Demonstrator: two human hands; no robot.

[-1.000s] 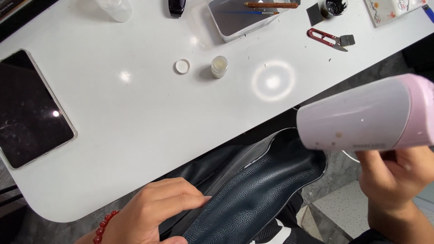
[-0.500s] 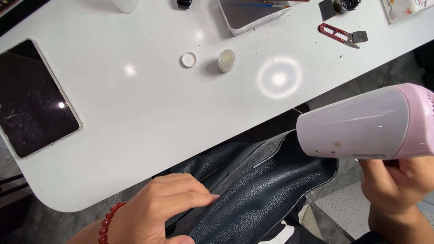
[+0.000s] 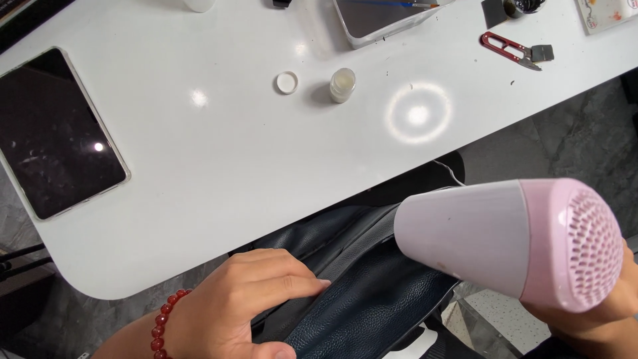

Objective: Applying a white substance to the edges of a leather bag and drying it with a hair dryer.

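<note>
Both of your hands were busy at the frame's bottom: your left hand [image 3: 246,302] pinched the dark leather bag [image 3: 362,299] along its edge, while your right hand [image 3: 598,319] gripped the pink hair dryer [image 3: 505,239] just above that bag.

hair dryer [image 3: 512,242] 1 | leather bag [image 3: 372,299] 1 | tablet [image 3: 56,133] 1 | snips [image 3: 508,50] 1 | vial [image 3: 342,85] 1
</note>
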